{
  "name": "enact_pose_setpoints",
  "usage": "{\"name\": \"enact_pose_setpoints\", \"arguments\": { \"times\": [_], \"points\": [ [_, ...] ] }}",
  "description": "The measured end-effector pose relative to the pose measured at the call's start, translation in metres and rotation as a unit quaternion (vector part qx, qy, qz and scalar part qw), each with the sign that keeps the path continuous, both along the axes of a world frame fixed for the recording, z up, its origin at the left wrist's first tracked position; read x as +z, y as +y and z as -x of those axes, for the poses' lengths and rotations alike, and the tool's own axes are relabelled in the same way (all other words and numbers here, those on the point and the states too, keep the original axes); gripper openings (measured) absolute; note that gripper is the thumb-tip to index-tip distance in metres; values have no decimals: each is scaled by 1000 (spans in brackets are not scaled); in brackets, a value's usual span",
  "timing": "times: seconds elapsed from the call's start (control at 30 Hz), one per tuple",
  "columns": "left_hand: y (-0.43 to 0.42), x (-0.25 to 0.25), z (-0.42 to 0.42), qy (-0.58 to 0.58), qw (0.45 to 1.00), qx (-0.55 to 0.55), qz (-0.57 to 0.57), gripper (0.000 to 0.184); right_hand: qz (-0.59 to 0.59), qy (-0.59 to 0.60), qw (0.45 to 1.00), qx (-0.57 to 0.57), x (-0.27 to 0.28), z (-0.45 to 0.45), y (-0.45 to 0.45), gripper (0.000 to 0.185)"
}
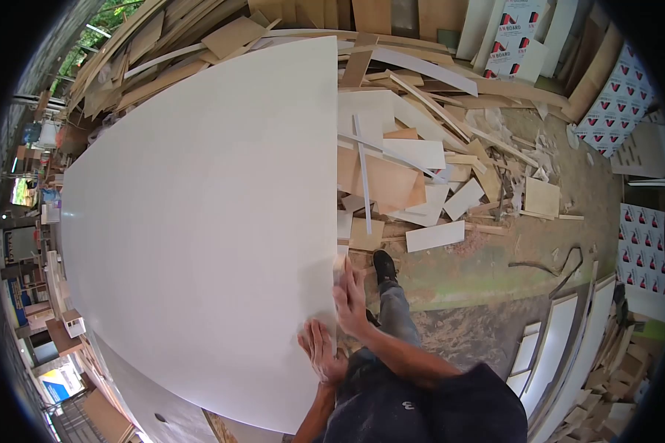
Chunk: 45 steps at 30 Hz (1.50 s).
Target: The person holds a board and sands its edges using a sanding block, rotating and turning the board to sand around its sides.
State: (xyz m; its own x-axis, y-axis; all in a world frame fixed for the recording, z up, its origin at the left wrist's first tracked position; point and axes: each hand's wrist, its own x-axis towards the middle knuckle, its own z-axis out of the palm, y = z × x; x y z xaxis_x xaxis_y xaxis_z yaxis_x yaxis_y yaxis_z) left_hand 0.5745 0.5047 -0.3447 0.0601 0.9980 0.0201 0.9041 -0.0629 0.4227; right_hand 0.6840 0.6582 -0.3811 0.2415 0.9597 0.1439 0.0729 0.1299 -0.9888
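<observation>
A large white board point(207, 214) lies in front of me, its straight right edge running up the view. My left hand point(320, 351) rests on the board's surface near that edge, fingers outstretched. At the edge itself, my right hand point(351, 297) is closed around a small pale block point(341, 255), which sits against the board's side. Fingers cover most of the block, so its exact kind is hard to make out.
Offcuts point(399, 181) of board and thin strips litter the floor beyond the right edge. Stacked panels point(513, 37) with printed wrapping lean at the back right. My shoe point(384, 266) stands beside the board. Long white panels point(561, 347) lie at lower right.
</observation>
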Motion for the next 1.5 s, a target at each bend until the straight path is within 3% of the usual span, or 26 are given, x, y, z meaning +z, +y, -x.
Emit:
{"name": "enact_pose_setpoints", "arguments": {
  "times": [0.07,0.1,0.17,0.2,0.27,0.33,0.43,0.47,0.53,0.63,0.73,0.8,0.83,0.9,1.07,1.13,1.27,1.33,1.43,1.5],
  "points": [
    [-5,3,0,5,1000,-3,4,78,-8,4,1000,-14,-1,3,-7,58],
    [-8,4,1,4,1000,-1,9,79,-27,-52,998,-11,-2,-10,34,58],
    [-3,3,0,0,1000,3,6,81,78,97,992,-14,-15,-26,143,58],
    [-3,5,-1,-3,1000,1,7,79,43,23,998,-34,10,-44,193,59],
    [-2,9,-2,-3,1000,-2,10,78,39,-6,998,-47,16,-56,251,59],
    [0,13,-1,-9,1000,-7,23,81,23,95,994,-46,15,-58,267,62],
    [-5,5,0,20,1000,-2,19,82,54,80,995,15,1,-42,182,63],
    [-11,5,4,18,1000,-1,20,82,24,45,998,-36,5,-25,132,58],
    [-18,1,8,7,1000,13,28,83,7,7,1000,-19,6,-7,42,59],
    [-34,1,18,21,999,9,28,83,9,39,999,-26,5,-1,34,59],
    [-39,0,21,43,998,-1,41,85,19,67,996,-62,4,-22,143,57],
    [-40,2,22,32,998,2,49,86,98,259,961,-17,13,-45,216,58],
    [-38,4,24,19,998,1,55,87,97,258,961,-20,19,-51,230,58],
    [-38,10,29,8,998,-3,55,89,105,408,907,-12,33,-58,251,63],
    [-114,17,77,70,994,-24,81,93,136,390,910,-40,6,-37,166,63],
    [-122,41,86,73,988,-11,138,95,142,395,901,-114,3,-24,129,57],
    [-22,53,71,73,990,-68,99,100,248,490,835,3,0,-40,69,56],
    [51,35,60,64,988,-128,52,100,349,496,792,-70,13,-46,60,44],
    [164,30,27,61,974,-218,-13,84,297,491,819,-17,-22,-63,40,38],
    [229,17,5,39,973,-225,-29,78,315,497,808,-44,-30,-79,33,38]
  ]
}}
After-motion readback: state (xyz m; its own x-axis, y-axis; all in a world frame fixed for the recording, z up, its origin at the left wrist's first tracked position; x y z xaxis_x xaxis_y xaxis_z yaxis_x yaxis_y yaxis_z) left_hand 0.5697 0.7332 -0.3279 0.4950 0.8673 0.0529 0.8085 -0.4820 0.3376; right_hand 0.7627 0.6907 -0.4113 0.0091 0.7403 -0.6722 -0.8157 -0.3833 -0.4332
